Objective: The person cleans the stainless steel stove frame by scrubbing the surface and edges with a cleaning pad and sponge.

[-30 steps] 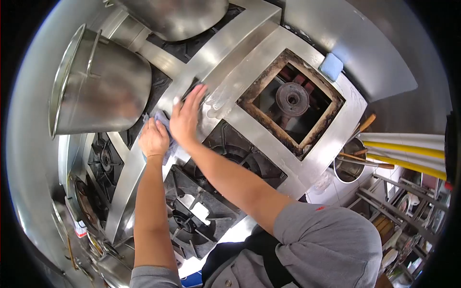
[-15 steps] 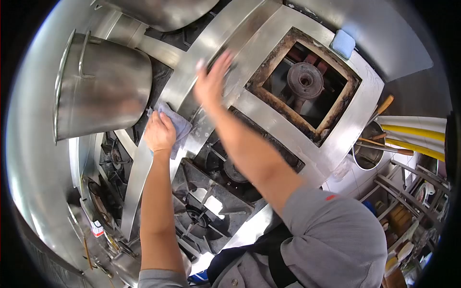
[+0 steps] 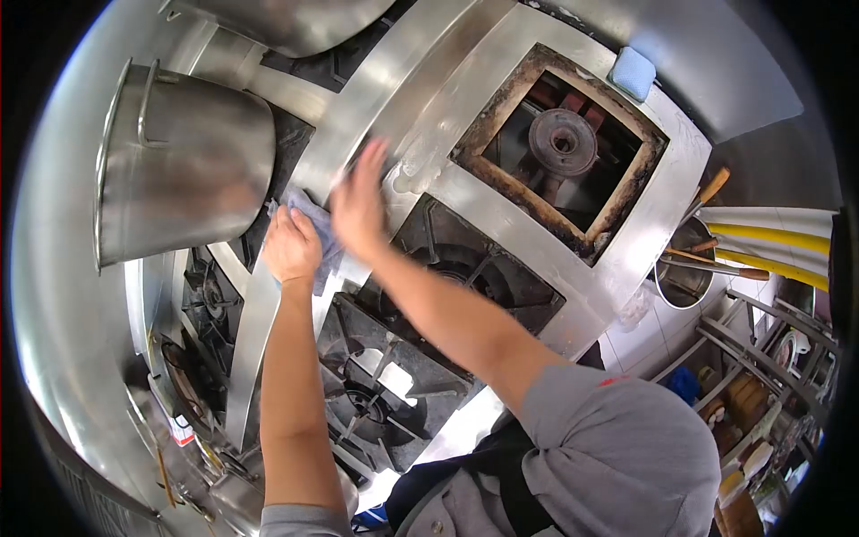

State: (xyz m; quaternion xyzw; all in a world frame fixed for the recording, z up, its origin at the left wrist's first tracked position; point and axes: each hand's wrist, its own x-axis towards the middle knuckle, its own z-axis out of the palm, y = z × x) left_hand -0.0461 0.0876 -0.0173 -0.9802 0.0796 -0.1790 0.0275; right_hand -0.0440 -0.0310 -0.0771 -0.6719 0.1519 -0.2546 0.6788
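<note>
My left hand (image 3: pixel 293 243) is closed on a bluish-grey cloth (image 3: pixel 324 234), pressing it to the steel stove top (image 3: pixel 362 116). Just right of the cloth, my right hand (image 3: pixel 360 208) is over the channel in the stove top, its fingers pointing away from me. Motion smears those fingers, so whether they hold anything cannot be made out. Wet, whitish streaks (image 3: pixel 416 170) lie on the steel beside my right hand. Under my right forearm is a black burner grate (image 3: pixel 447 237), partly hidden.
A large steel pot (image 3: pixel 183 170) stands on the left, with another pot (image 3: pixel 295 22) beyond it. A square burner opening (image 3: pixel 564 143) with a scorched rim lies to the right. A blue sponge (image 3: pixel 633 73) sits at its far corner. Handled tools stand in a metal container (image 3: pixel 684 277) at right.
My right hand has moved left and toward me, closer to the cloth. My left hand stays on the cloth, nearly in place. The view has shifted slightly.
</note>
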